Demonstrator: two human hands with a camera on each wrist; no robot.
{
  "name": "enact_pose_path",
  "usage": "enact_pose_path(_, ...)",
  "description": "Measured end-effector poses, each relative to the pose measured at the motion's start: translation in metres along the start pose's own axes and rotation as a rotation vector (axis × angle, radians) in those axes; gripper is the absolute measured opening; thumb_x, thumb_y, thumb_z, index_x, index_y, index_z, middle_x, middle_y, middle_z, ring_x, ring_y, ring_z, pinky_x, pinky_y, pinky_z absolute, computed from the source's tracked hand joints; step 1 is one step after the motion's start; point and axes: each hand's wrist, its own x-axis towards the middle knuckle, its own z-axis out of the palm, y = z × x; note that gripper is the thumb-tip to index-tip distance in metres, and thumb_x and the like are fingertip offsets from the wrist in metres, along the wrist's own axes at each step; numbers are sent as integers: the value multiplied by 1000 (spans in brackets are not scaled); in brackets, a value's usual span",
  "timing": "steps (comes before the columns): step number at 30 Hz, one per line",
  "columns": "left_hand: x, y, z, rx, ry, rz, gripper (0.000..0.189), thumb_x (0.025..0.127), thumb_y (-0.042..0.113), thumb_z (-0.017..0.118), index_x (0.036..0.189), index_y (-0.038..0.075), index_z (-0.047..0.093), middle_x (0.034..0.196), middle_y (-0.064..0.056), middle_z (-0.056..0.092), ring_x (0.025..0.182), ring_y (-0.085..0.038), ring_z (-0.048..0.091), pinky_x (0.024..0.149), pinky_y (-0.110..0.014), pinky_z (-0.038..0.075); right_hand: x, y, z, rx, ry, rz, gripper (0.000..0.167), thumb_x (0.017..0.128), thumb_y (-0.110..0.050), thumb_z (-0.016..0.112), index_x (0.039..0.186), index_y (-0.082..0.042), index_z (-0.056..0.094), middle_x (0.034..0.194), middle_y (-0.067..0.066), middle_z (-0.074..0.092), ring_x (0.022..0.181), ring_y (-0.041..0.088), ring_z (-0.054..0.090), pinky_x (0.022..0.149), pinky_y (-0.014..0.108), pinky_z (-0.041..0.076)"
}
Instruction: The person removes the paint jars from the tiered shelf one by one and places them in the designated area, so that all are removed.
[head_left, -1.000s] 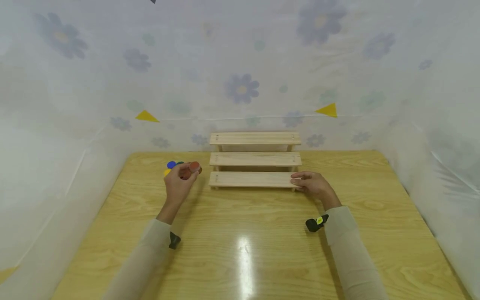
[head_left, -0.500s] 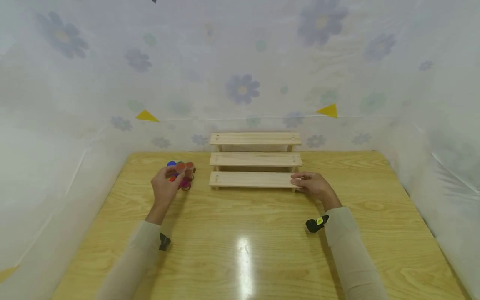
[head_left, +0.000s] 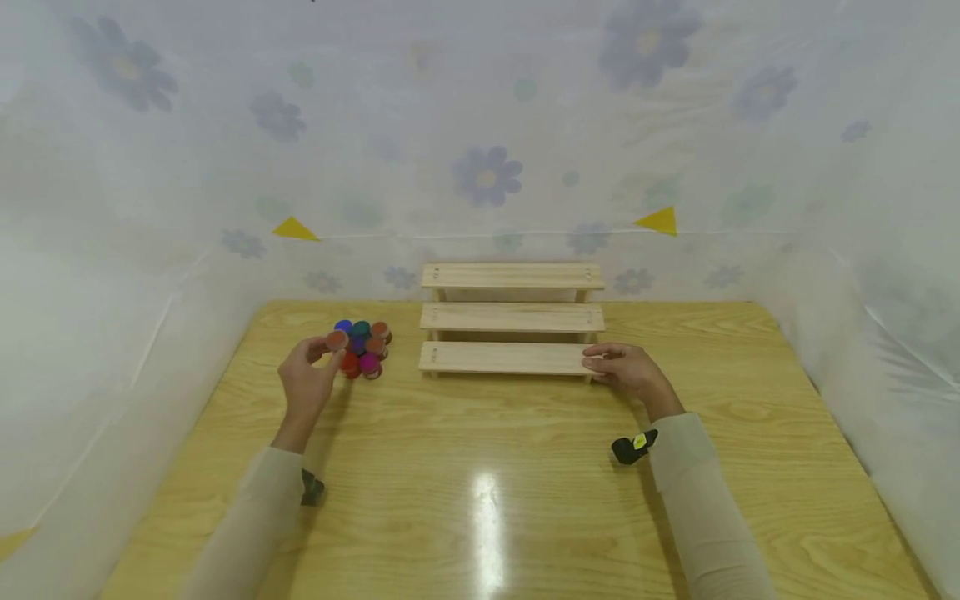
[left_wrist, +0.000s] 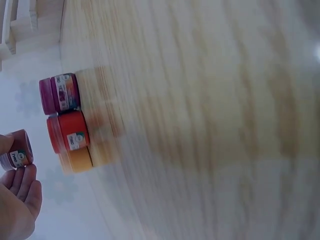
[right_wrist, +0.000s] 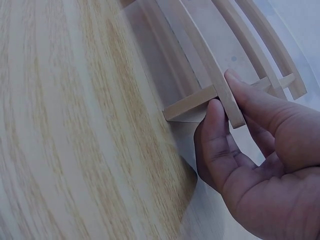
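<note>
In the head view, my left hand (head_left: 303,387) pinches a small brown-capped paint jar (head_left: 337,340) between thumb and fingers. It holds the jar up at the left side of a cluster of paint jars. The left wrist view shows this jar's reddish-brown side and white label. Within the cluster are a magenta jar (head_left: 369,363), a red jar (head_left: 349,365), a blue one (head_left: 342,326) and a dark green one (head_left: 362,329). My right hand (head_left: 632,372) pinches the right end of the lowest step of a three-tier wooden rack (head_left: 502,357), thumb on top and fingers beneath.
The wooden table (head_left: 420,467) runs back to a flower-patterned sheet (head_left: 390,150), which also rises at both sides. An orange-yellow jar (left_wrist: 77,160) stands beside the red one in the left wrist view. Two brown-capped jars (head_left: 380,331) stand at the cluster's right.
My left hand has carried the brown jar leftward, from the right side of the cluster across to its left, uncovering the jars behind. The right hand stays on the rack.
</note>
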Motion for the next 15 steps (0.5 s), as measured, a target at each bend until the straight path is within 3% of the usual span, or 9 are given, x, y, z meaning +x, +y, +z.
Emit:
enact_pose_path(8,-1,-9,-13,34,-12,-62,32,81,8,73,105,-10,63,102,-28,67,95,-42,64,86,-50,52,-1,-1,0,-27,5,-1,55,89,-27,67,134,0,50,119,3,51,88,4,61,83,22,55)
enact_pose_path(15,-1,-18,-16,48,-41,-125,32,82,7,73,107,-10,62,105,-28,66,97,-41,64,88,-48,52,-1,0,-1,-4,6,10,53,89,-26,67,133,-1,51,118,0,51,88,4,61,83,22,55)
